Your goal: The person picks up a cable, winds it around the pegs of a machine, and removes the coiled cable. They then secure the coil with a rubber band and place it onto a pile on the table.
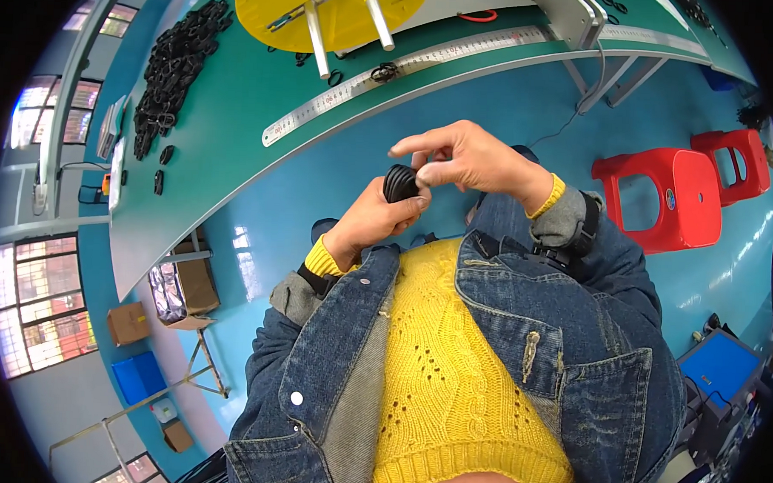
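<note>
A small bundle of coiled black cable sits in my left hand, whose fingers and thumb wrap round its lower part. My right hand reaches over from the right. Its index finger stretches above the bundle, apart from the thumb, and the thumb tip is close against the bundle's right side. Whether a thin cable end lies between the right fingers is too small to tell. Both hands are in front of my body, short of the green table.
Along the table edge lies a long steel ruler, with a small black coil on it. Beyond stands a yellow disc with metal posts. Many black coils are heaped at the far left. Red stools stand at the right.
</note>
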A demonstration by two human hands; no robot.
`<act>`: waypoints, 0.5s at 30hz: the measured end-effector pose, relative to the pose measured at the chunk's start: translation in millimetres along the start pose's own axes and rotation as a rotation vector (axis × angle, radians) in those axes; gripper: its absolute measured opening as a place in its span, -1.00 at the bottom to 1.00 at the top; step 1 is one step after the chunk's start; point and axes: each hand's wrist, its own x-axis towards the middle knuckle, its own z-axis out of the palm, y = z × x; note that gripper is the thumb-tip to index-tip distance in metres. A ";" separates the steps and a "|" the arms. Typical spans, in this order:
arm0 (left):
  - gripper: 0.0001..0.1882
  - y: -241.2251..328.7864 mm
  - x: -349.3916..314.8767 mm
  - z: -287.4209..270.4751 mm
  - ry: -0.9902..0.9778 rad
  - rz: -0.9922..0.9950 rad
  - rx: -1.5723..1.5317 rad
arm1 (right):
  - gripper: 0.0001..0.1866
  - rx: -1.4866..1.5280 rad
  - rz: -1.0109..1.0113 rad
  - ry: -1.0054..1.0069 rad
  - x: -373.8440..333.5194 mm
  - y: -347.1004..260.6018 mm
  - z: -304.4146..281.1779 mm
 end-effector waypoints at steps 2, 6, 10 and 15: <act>-0.86 -3.6 -1.2 -2.6 0.033 -0.019 0.020 | -0.64 -0.436 -0.247 0.002 9.2 -1.0 9.5; -0.83 -6.8 -3.0 -5.9 0.103 0.135 0.345 | -0.62 -0.669 -0.296 -0.061 25.7 -1.5 24.5; -0.78 -14.3 -2.7 -7.9 0.335 0.187 0.289 | -0.61 -0.270 -0.123 -0.003 29.3 24.2 38.6; -0.68 -32.8 -9.1 -12.7 0.270 0.324 -0.099 | -0.59 0.035 -0.070 0.103 23.9 25.6 57.1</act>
